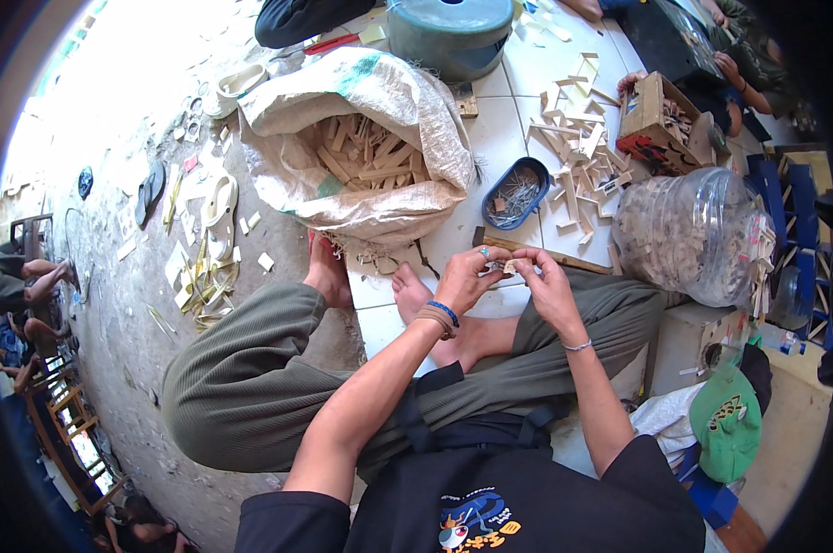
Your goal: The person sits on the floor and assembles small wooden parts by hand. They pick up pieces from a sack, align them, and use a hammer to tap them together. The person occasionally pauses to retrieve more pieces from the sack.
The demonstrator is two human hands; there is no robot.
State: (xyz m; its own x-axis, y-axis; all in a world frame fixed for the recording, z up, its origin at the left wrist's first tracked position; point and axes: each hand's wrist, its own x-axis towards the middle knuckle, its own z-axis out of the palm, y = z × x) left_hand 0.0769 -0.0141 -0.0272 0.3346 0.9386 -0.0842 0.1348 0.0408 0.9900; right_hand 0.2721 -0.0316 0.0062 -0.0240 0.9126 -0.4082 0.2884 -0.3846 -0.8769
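Note:
My left hand (pixel 468 281), with a ring and blue and brown wristbands, meets my right hand (pixel 547 290) above my crossed legs. The fingertips of both hands are closed on a small pale wooden piece (pixel 509 268); fingers hide part of it. Just beyond them lies a tool that looks like a hammer, its wooden handle (pixel 564 259) partly behind my right hand. Farther off is a blue oval tub (pixel 534 214) of nails. Thin wooden strips (pixel 573 189), some joined at angles, are heaped to its right.
A white woven sack (pixel 274 175) of wood offcuts stands ahead. Behind it is a grey-green round container (pixel 449 46). To the right are a wooden box (pixel 642 129), a large clear plastic jar (pixel 679 240) and a green cap (pixel 722 424). Sandals (pixel 219 217) and scraps litter the left floor.

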